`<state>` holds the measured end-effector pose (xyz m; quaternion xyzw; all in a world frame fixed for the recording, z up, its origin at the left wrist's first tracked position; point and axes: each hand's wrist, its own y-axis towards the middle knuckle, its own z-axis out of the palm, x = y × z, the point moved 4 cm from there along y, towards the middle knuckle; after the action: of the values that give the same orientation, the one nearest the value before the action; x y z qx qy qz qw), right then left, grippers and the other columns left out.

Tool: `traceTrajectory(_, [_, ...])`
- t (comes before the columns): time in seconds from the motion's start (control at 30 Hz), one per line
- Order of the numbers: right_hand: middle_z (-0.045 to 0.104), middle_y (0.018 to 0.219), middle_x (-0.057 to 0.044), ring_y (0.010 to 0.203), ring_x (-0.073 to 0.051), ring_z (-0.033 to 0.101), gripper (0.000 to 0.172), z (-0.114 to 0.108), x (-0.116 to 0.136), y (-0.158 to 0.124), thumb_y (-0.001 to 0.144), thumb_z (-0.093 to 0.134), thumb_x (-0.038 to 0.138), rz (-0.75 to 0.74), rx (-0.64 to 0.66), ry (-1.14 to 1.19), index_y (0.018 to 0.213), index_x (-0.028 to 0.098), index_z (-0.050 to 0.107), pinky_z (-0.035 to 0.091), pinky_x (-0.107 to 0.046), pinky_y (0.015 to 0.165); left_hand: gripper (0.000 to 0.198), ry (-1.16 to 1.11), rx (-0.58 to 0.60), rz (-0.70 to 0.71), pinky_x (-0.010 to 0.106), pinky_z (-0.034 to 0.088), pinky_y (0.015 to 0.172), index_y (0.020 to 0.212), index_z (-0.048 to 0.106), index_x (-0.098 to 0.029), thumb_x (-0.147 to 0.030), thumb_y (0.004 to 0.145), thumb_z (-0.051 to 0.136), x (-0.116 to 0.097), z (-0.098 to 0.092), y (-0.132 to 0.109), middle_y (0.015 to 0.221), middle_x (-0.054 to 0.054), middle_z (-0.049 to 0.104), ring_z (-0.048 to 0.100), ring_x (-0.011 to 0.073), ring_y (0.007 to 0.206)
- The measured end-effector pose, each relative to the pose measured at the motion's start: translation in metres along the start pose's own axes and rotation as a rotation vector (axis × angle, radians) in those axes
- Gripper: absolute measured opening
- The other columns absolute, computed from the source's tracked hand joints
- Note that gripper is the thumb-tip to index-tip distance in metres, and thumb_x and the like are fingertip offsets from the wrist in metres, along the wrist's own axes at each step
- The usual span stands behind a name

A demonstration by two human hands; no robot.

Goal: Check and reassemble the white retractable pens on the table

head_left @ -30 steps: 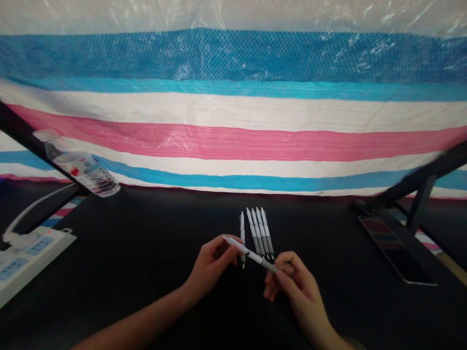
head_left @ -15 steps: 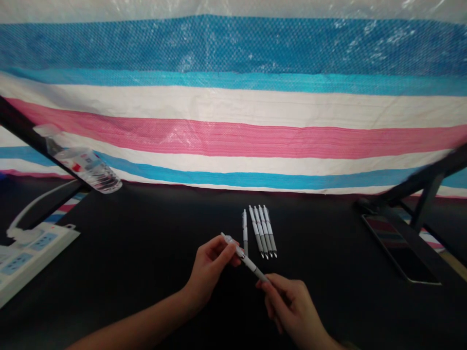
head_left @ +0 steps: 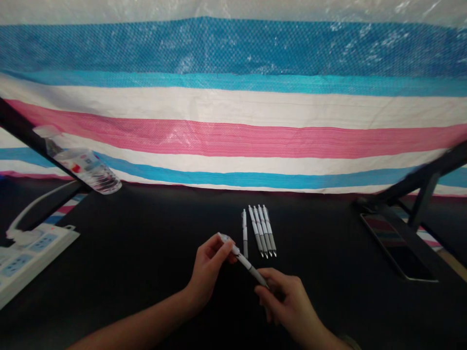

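Low in the middle of the frame, the held pen point(head_left: 243, 260) slants between two hands over the dark bench point(head_left: 164, 218): the left hand's point(head_left: 206, 270) grip pinches its white end, and the right hand's point(head_left: 290, 299) closes on the grey end. The step in hand seems to be handling this single pen; shifting it calls for one grip loosening while the other steadies. Higher up, four pens point(head_left: 260, 231) lie beside a lone pen point(head_left: 244, 228).
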<state>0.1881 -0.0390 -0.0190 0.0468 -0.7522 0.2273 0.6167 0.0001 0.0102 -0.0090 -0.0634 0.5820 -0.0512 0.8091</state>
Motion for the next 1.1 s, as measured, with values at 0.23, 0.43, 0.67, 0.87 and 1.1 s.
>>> traceTrajectory(0.23, [0.063,0.06,0.0,0.035,-0.009,0.055,0.052,0.018,-0.01,-0.003,0.087,0.063,0.066,0.278,0.303,0.568,0.092,0.014,0.058,0.031,-0.013,0.03,0.026,-0.033,0.149,-0.025,0.024,0.045,0.061,0.086,0.072,-0.016,-0.041,0.087,0.074,-0.001,0.004,0.011,0.073,0.001,0.065,0.055,0.0119,0.062])
traceTrajectory(0.43, [0.069,0.071,-0.005,0.044,-0.013,0.063,0.052,0.018,-0.005,-0.004,0.089,0.063,0.062,0.325,0.403,0.708,0.105,0.013,0.057,0.038,-0.015,0.032,0.026,-0.031,0.177,-0.038,0.024,0.045,0.062,0.088,0.072,-0.015,-0.041,0.087,0.075,0.0,0.003,0.016,0.073,0.001,0.065,0.055,0.0119,0.062])
traceTrajectory(0.67, [0.071,0.076,-0.006,0.045,-0.013,0.065,0.046,0.02,-0.009,-0.001,0.09,0.064,0.057,0.323,0.442,0.707,0.106,0.016,0.053,0.039,-0.013,0.033,0.027,-0.043,0.199,-0.03,0.024,0.045,0.062,0.088,0.072,-0.015,-0.042,0.087,0.075,0.001,0.005,0.016,0.073,0.001,0.064,0.054,0.0115,0.063])
traceTrajectory(0.87, [0.07,0.074,-0.004,0.048,-0.014,0.066,0.035,0.018,-0.009,-0.001,0.089,0.066,0.046,0.331,0.436,0.717,0.102,0.016,0.053,0.039,-0.015,0.034,0.029,-0.036,0.191,-0.021,0.024,0.044,0.062,0.087,0.072,-0.014,-0.043,0.087,0.074,-0.001,0.006,0.016,0.07,0.0,0.062,0.053,0.0117,0.062])
traceTrajectory(1.1, [0.071,0.081,-0.004,0.054,-0.015,0.07,0.043,0.017,-0.001,-0.001,0.083,0.077,0.047,0.304,0.439,0.688,0.101,0.018,0.052,0.044,-0.014,0.036,0.029,0.003,0.209,-0.009,0.025,0.044,0.062,0.089,0.071,-0.016,-0.044,0.087,0.074,0.002,0.004,0.016,0.07,0.0,0.062,0.054,0.0128,0.062])
